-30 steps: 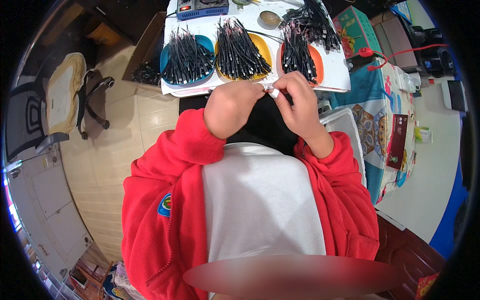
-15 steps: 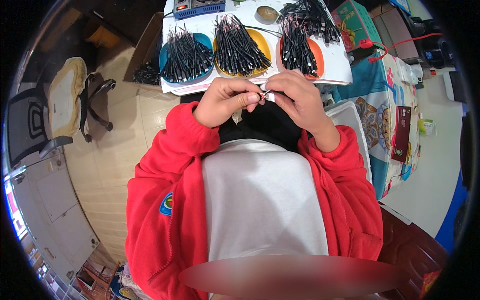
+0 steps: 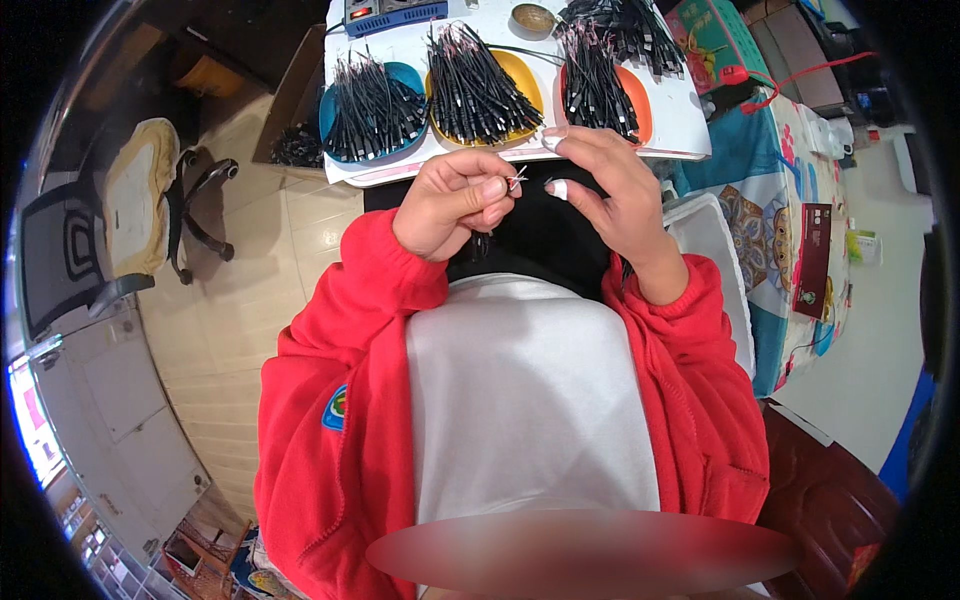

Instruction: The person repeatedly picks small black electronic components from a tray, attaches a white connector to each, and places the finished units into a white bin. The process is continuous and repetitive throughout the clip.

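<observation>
My left hand [image 3: 455, 205] pinches a thin black cable [image 3: 481, 244] between thumb and fingers. Its bare, split wire ends [image 3: 518, 178] stick out past the thumb, and the dark lower part hangs below the palm. To the right, a short way from the wires, my right hand [image 3: 625, 205] has thumb and forefinger spread apart. White wrapping [image 3: 559, 190] covers part of its thumb, and the forefinger's tip is wrapped in white too. Beyond the hands, bundles of black cables lie in a blue tray [image 3: 408, 76], a yellow tray [image 3: 520, 72] and an orange tray [image 3: 640, 98].
The white table [image 3: 690, 125] ends just past my hands. On it stand a blue boxy device [image 3: 398, 18], a small round dish [image 3: 533, 19] and another cable heap [image 3: 635, 30]. A cloth-covered table [image 3: 745, 165] is at right; a wheeled chair [image 3: 140, 210] stands at left.
My right hand has come away from the wire ends and its fingers have spread. The wires now show split apart in my left hand, which has stayed nearly in place.
</observation>
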The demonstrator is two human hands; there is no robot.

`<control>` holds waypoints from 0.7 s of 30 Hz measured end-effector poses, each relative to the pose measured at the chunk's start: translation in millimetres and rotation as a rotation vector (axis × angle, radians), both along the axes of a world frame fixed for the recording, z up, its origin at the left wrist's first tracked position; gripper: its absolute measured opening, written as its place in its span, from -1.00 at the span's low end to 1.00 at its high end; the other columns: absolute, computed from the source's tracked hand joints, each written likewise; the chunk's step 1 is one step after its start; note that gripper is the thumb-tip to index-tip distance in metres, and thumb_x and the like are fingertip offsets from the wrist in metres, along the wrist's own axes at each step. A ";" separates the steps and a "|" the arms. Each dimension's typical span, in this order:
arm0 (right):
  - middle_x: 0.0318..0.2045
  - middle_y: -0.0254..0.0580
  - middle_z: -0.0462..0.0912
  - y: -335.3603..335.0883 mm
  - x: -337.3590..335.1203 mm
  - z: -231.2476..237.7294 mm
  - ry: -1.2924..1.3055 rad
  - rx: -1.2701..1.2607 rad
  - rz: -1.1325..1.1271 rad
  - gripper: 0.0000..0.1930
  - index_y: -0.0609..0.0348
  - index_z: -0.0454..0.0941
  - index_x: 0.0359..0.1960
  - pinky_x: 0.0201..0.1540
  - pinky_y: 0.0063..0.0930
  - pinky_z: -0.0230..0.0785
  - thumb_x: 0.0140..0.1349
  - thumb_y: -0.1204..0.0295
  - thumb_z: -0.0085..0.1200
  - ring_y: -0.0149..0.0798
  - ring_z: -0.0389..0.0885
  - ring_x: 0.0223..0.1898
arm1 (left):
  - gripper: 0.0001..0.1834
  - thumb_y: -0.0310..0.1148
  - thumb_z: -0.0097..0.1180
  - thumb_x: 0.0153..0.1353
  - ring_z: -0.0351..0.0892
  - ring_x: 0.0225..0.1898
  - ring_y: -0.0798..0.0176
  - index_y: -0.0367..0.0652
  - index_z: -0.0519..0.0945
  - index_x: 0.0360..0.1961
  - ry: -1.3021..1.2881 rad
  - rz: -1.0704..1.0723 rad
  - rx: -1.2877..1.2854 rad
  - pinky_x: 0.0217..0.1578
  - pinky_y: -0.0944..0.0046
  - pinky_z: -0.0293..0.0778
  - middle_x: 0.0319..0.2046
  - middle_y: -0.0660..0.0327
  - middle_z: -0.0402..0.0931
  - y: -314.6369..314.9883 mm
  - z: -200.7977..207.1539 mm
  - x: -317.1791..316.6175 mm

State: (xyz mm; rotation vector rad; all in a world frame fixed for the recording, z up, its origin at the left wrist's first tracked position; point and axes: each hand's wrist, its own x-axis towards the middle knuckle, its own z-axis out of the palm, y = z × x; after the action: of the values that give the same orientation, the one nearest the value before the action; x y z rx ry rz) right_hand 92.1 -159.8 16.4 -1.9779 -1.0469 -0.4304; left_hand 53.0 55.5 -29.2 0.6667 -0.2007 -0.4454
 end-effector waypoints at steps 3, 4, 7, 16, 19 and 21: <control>-0.21 -0.14 0.60 9.1 1.5 2.2 -0.056 0.042 0.090 -0.65 0.22 0.54 -0.19 -0.22 -0.31 0.41 -0.10 0.62 0.24 -0.10 0.58 -0.22 | -0.83 -0.47 0.06 0.25 0.32 -0.54 0.46 -0.31 0.52 -0.17 0.015 -0.012 -0.018 -0.57 0.50 0.17 -0.40 0.19 0.50 -4.5 -0.6 1.5; -0.22 -0.15 0.60 12.6 3.1 1.4 -0.119 0.063 0.115 -0.69 0.22 0.55 -0.25 -0.26 -0.35 0.42 -0.11 0.62 0.24 -0.11 0.58 -0.26 | -0.83 -0.47 0.06 0.25 0.31 -0.55 0.46 -0.31 0.51 -0.17 0.023 -0.005 -0.003 -0.57 0.50 0.17 -0.41 0.19 0.50 -5.0 -0.5 1.4; -0.27 -0.14 0.59 16.4 4.3 -3.0 -0.092 0.117 0.118 -0.74 0.23 0.53 -0.32 -0.28 -0.34 0.41 -0.11 0.64 0.24 -0.10 0.57 -0.29 | -0.84 -0.48 0.06 0.25 0.33 -0.54 0.45 -0.32 0.51 -0.18 0.017 0.010 -0.010 -0.56 0.50 0.17 -0.38 0.16 0.51 -4.5 0.4 -0.1; -0.29 -0.06 0.59 0.5 6.0 -7.4 0.152 0.036 0.056 -0.76 0.28 0.51 -0.24 -0.21 -0.38 0.41 0.00 0.64 0.16 -0.10 0.57 -0.30 | -0.86 -0.54 0.10 0.19 0.41 -0.51 0.39 -0.35 0.54 -0.22 -0.072 0.079 0.090 -0.51 0.43 0.30 -0.40 0.11 0.54 -3.6 2.1 -2.6; -0.26 -0.09 0.60 0.9 -2.6 -2.3 0.278 0.077 0.161 -0.73 0.27 0.54 -0.19 -0.18 -0.44 0.43 0.01 0.64 0.17 -0.16 0.58 -0.26 | -0.88 -0.54 0.11 0.19 0.42 -0.50 0.39 -0.36 0.55 -0.26 -0.169 0.054 0.202 -0.49 0.42 0.34 -0.43 0.12 0.54 -5.1 3.2 -1.7; -0.28 -0.13 0.60 4.2 -5.0 0.8 0.236 0.076 0.187 -0.76 0.27 0.54 -0.23 -0.21 -0.44 0.43 0.01 0.65 0.16 -0.17 0.58 -0.28 | -0.89 -0.55 0.11 0.19 0.43 -0.50 0.39 -0.37 0.56 -0.27 -0.202 0.065 0.246 -0.48 0.41 0.36 -0.45 0.13 0.54 -5.3 4.2 -1.7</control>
State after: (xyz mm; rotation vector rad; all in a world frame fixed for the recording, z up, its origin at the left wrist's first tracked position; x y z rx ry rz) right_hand 87.1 -155.5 17.2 -1.7937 -1.0370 -0.1292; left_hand 51.3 50.2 -25.0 0.9579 -0.3178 -0.3421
